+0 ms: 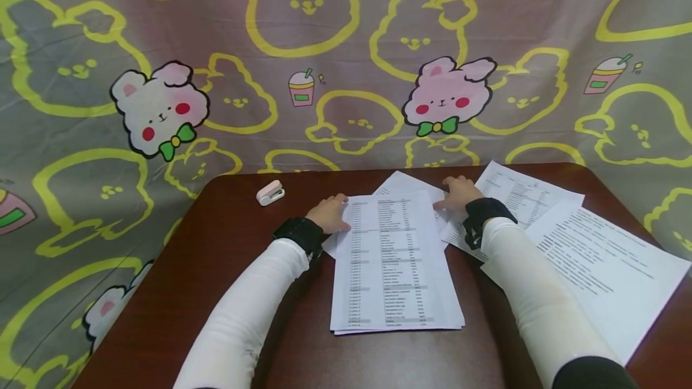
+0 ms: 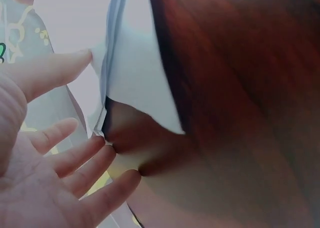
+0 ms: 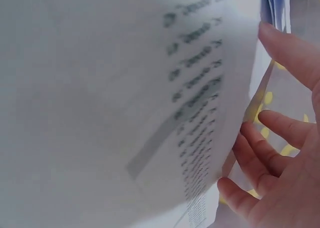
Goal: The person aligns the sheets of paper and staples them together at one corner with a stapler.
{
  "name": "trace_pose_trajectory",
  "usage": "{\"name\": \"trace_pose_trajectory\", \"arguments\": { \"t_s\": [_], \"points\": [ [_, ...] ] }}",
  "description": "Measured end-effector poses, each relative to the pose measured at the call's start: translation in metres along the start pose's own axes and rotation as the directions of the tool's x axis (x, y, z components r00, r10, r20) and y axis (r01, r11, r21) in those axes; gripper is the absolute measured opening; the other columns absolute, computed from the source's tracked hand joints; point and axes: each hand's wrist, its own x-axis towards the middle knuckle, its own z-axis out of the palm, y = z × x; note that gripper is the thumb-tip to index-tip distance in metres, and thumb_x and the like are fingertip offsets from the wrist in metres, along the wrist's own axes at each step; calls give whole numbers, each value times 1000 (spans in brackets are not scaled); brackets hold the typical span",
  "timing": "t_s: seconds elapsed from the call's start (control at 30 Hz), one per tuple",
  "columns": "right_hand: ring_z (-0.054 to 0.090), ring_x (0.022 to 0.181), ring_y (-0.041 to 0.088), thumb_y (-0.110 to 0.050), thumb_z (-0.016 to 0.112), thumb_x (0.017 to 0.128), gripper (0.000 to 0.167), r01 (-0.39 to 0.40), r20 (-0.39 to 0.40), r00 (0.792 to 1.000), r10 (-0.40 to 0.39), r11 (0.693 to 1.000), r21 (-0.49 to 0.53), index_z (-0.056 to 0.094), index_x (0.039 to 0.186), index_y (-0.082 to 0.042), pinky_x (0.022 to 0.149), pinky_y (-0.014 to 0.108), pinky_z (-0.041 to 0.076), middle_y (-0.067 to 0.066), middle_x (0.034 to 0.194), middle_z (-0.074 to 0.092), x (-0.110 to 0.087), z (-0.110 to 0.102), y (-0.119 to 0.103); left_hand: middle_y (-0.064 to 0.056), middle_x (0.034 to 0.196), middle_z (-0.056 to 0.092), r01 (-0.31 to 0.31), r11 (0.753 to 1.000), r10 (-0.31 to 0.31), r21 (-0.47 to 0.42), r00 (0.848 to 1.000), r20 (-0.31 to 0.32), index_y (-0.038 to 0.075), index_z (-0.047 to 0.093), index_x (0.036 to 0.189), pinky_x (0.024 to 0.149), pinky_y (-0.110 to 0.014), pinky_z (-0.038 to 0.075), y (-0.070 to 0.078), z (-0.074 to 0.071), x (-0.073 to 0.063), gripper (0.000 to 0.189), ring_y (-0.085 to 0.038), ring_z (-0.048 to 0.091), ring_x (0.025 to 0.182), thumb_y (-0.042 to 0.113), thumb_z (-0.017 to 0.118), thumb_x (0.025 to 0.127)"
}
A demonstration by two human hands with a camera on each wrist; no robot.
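Note:
A stack of printed sheets (image 1: pixel 397 263) lies lengthwise on the table, its lower edges slightly uneven. My left hand (image 1: pixel 328 214) is at the stack's upper left side. In the left wrist view its thumb (image 2: pixel 60 70) touches the stack's edge (image 2: pixel 114 37), and the other fingers are spread with their tips down at the tabletop. My right hand (image 1: pixel 456 194) is on the other side, near the upper right corner. In the right wrist view its thumb (image 3: pixel 287 50) meets the edge of the papers, with the remaining fingers loosely bent beside a printed sheet (image 3: pixel 125 87).
Loose printed sheets (image 1: pixel 611 269) overlap at the right, partly beneath my right forearm. Another sheet (image 1: pixel 405 182) pokes out behind the stack. A small pale stapler (image 1: pixel 270 192) sits at the back left of the brown table (image 1: pixel 216 269). A patterned curtain (image 1: pixel 346 71) hangs behind.

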Motion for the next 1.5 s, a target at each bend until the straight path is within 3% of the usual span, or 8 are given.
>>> {"name": "trace_pose_trajectory", "arguments": {
  "t_s": [0.23,0.53,0.77,0.93,1.07,1.27,1.5],
  "points": [
    [43,116,42,-30,76,82,68,-4,25,1000,4,1000,3,49,133,7,103,57,32,28,128,49,0,-5,-2,-17,139,49,29,999,-28,-20,998,63,7,32,149,102,-44,39,5,-4,7,85,-30,52,116,16,80,80],
    [54,99,35,-31,78,80,61,-42,88,995,43,999,-14,58,123,7,93,51,44,23,115,60,6,-8,-6,-18,145,44,37,999,-37,0,995,96,5,30,150,105,-40,36,18,-16,9,93,-29,46,128,8,84,74],
    [48,104,38,-33,77,81,58,-80,112,990,82,997,-20,59,121,6,95,53,41,22,113,57,4,-12,-9,-14,145,46,55,998,-58,24,990,125,8,32,150,104,-40,38,18,-16,18,94,-27,48,125,8,85,73],
    [49,108,39,-31,75,82,64,-58,111,992,61,998,-31,54,130,6,100,58,35,24,125,57,1,-13,-13,-15,143,48,64,998,-66,16,990,125,9,34,149,103,-41,38,21,-20,11,91,-28,49,121,9,84,73],
    [54,101,36,-23,74,84,57,-3,56,998,1,1000,20,55,129,5,97,55,39,23,122,59,1,-12,-10,-16,143,47,56,998,-58,25,990,129,8,34,149,103,-41,38,24,-23,5,90,-28,50,121,9,84,74],
    [55,86,33,-14,65,91,27,113,-100,990,-104,990,88,63,110,5,81,47,44,21,106,63,-1,-14,-4,-14,144,46,31,998,-41,61,985,165,8,32,150,103,-39,38,20,-18,18,93,-26,49,122,10,84,74],
    [55,101,35,-13,60,95,23,180,-173,972,-160,978,106,62,112,3,93,51,41,21,117,61,-7,-23,-14,-16,138,51,-42,995,24,87,980,195,4,37,145,102,-34,38,16,-16,27,87,-25,50,119,8,83,71]
  ]
}}
